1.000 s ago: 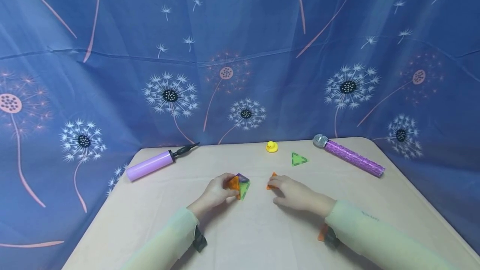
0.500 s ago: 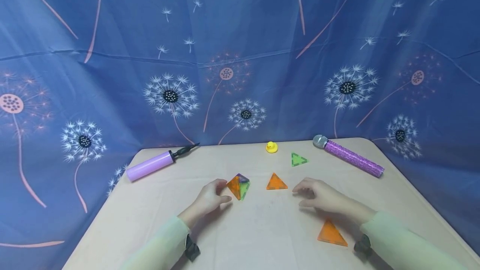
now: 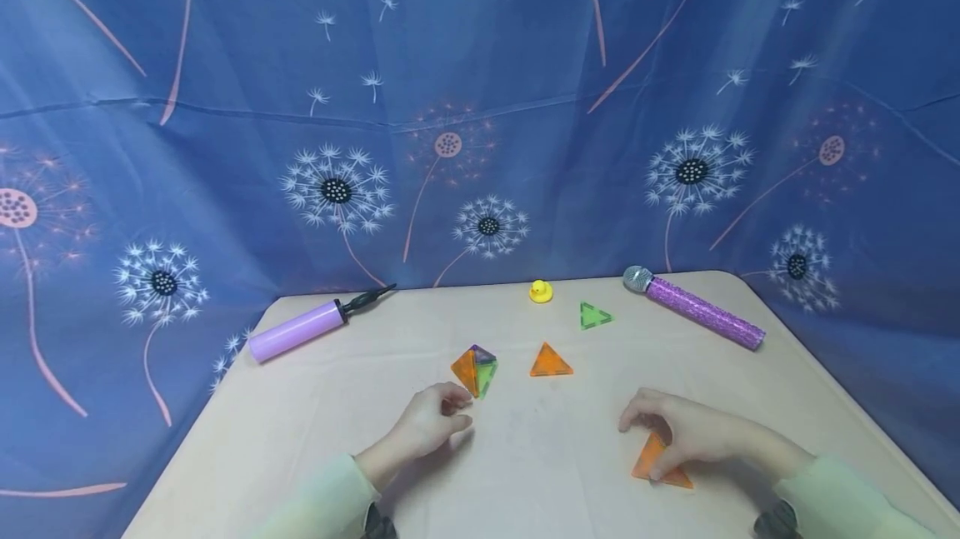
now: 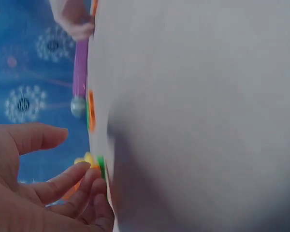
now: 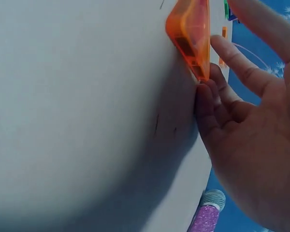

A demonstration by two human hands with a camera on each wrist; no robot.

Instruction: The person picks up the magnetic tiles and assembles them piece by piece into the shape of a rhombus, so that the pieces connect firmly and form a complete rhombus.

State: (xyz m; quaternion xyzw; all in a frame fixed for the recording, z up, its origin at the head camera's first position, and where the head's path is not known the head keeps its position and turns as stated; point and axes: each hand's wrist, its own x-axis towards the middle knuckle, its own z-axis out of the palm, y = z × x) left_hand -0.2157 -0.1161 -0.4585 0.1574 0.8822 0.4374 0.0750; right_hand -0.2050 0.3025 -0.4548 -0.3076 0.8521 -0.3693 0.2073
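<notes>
My right hand (image 3: 693, 432) reaches over an orange triangular magnetic tile (image 3: 663, 464) lying on the table at the near right. Its thumb is over the tile and its fingers are spread. In the right wrist view the tile (image 5: 193, 34) is close to the fingertips; whether they touch it I cannot tell. Just in front of a small upright shape of orange, green and purple magnetic tiles (image 3: 465, 370), my left hand (image 3: 422, 429) holds nothing, fingers loosely bent. Another orange triangular tile (image 3: 551, 362) lies flat to the right of that shape.
Farther back are a green triangular tile (image 3: 595, 316) and a yellow rubber duck (image 3: 541, 291). A purple glitter microphone (image 3: 703, 311) lies at the back right, a lilac hand pump (image 3: 300, 331) at the back left. Behind the table (image 3: 525, 472) hangs a blue dandelion-print cloth (image 3: 525, 64).
My right hand has let go of the middle orange tile and moved right and nearer, over the other one. My left hand has come off the tile shape and moved slightly nearer.
</notes>
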